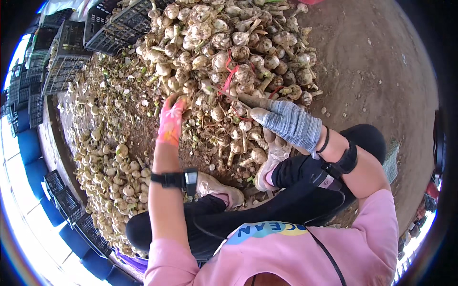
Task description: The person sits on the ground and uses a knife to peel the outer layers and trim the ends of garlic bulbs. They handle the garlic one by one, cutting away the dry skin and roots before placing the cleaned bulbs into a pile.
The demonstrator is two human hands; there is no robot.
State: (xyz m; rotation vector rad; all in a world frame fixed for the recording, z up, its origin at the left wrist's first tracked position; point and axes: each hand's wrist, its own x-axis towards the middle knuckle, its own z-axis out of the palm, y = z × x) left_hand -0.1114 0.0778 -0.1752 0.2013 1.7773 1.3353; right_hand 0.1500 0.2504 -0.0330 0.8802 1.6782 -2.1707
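A big heap of garlic bulbs [222, 39] with dirty stems lies before me. My left hand [173, 116], in a pink patterned glove, is at the heap's lower left edge; its fingers are around what looks like a garlic bulb [186, 102], partly hidden. My right hand [282, 116], in a grey-blue knit glove, grips a thin knife [232, 97] whose blade points left over the heap. Red string [229, 80] lies among the bulbs near the blade. Loose bulbs with stems [258, 156] lie below, near my shoes.
Another pile of garlic bulbs [121, 186] spreads at lower left, beside my knee. Cut stems and peelings [125, 89] litter the ground between the piles. Black plastic crates [120, 26] stand at upper left, more crates [66, 202] along the left edge. Bare ground [368, 71] extends at right.
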